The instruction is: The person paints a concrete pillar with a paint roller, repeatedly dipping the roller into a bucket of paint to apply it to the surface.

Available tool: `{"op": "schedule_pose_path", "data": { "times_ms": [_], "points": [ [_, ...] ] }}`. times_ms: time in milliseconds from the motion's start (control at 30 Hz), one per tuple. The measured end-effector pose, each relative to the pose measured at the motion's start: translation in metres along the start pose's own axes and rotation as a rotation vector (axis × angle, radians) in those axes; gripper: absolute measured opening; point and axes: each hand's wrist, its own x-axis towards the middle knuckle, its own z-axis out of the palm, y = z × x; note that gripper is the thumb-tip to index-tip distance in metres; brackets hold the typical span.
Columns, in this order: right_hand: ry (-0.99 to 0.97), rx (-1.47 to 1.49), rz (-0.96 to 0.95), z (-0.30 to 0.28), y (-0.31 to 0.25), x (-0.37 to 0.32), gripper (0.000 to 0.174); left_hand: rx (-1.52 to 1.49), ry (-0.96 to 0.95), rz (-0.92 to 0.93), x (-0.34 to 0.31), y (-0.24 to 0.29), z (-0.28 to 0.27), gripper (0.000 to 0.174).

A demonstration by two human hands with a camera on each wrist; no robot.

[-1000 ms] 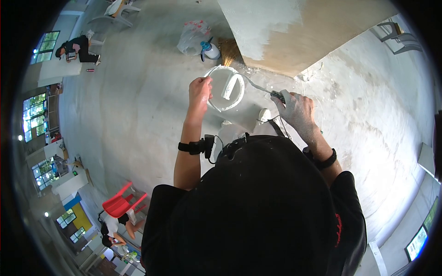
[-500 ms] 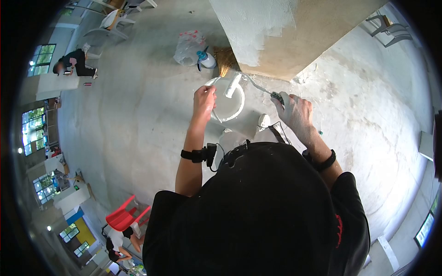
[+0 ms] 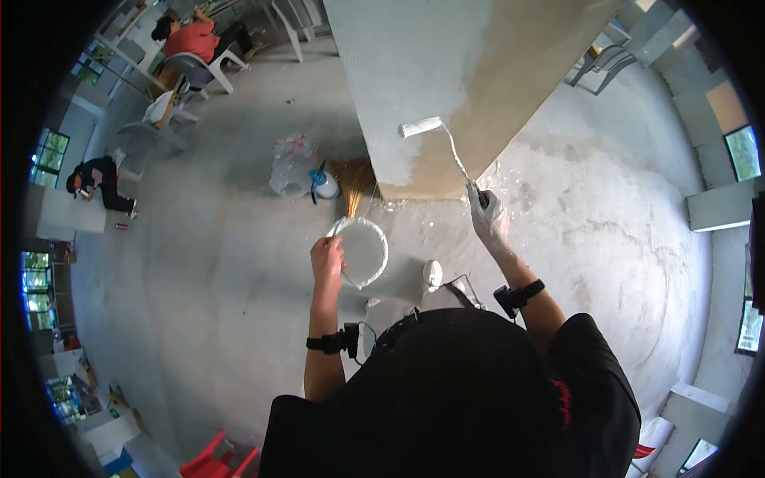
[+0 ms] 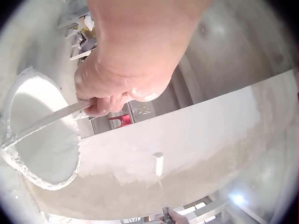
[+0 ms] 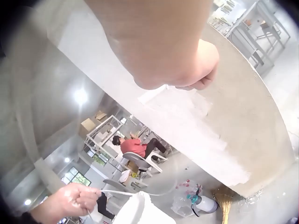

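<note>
The left hand (image 3: 327, 259) is gripping the paint bucket (image 3: 386, 248) by its wire handle (image 4: 51, 119), plainest from that wrist. Only the head view is showing the right hand (image 3: 488, 213) clutching the paint roller (image 3: 421, 127).

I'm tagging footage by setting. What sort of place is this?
Likely an indoor painting workshop or training hall: bare grey concrete floor, a brown wall panel half coated white, and a held white paint roller and white paint bucket.
</note>
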Motion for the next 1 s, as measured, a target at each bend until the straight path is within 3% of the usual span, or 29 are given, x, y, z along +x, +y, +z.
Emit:
{"op": "schedule_pose_path", "data": {
  "times_ms": [300,400,433,467,567,667,1000],
  "points": [
    [0.27,0.367,0.065,-0.01,-0.037,0.037,0.054,0.005,0.039,-0.002,0.023,-0.019,-0.044,0.015],
    [0.369,0.489,0.031,0.016,-0.036,0.059,0.049,-0.008,0.07,-0.018,0.025,-0.021,-0.068,0.014],
    [0.282,0.763,-0.007,0.027,-0.036,0.067,0.045,-0.024,0.061,-0.018,0.026,-0.022,-0.075,0.014],
    [0.291,0.767,-0.01,0.033,-0.031,0.076,0.045,-0.041,0.055,-0.017,0.028,-0.025,-0.078,0.014],
    [0.01,1.027,0.039,0.032,-0.041,0.079,0.044,-0.045,0.067,-0.009,0.026,-0.025,-0.087,0.014],
    [-0.119,1.082,-0.008,0.029,-0.046,0.08,0.038,-0.037,0.086,0.003,0.027,-0.019,-0.096,0.014],
    [-0.138,0.858,0.105,0.048,0.012,0.083,0.038,-0.067,0.127,0.014,0.033,-0.018,-0.11,0.016]
  ]
}}
